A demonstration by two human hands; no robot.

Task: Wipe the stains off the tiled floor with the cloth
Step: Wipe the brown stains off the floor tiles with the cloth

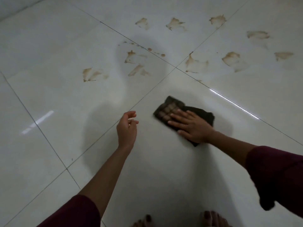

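Cloth (172, 108), dark, folded, checked on its upper-left part, lies flat on the tiled floor (49, 95) just right of frame centre, on the lower tile close to where four grout lines cross. Right hand (191, 125) lies on top of it, palm down, fingers straight and slightly spread, pressing rather than gripping; the cloth's lower corner pokes out under the wrist. Left hand (127, 128) hovers left of the cloth, clear of it and apparently off the floor, fingers loosely curled, holding nothing. Stains (196, 63), brown and dried-looking, scatter across the upper half of the frame: one cluster left of centre, a row along the top, more toward the upper right. A trail of small brown spots (154, 50) follows the grout line above centre. All sit well above the cloth; none under it that can be seen. Tile around the cloth shows no marks. Judgement: wiping is under way but most of the work remains. Next move probably calls for pushing the cloth up-frame across the grout cross to the nearest stain, keeping flat pressure. Dark red sleeves (278, 169) at lower corners; bare toes (211, 218) at bottom edge.
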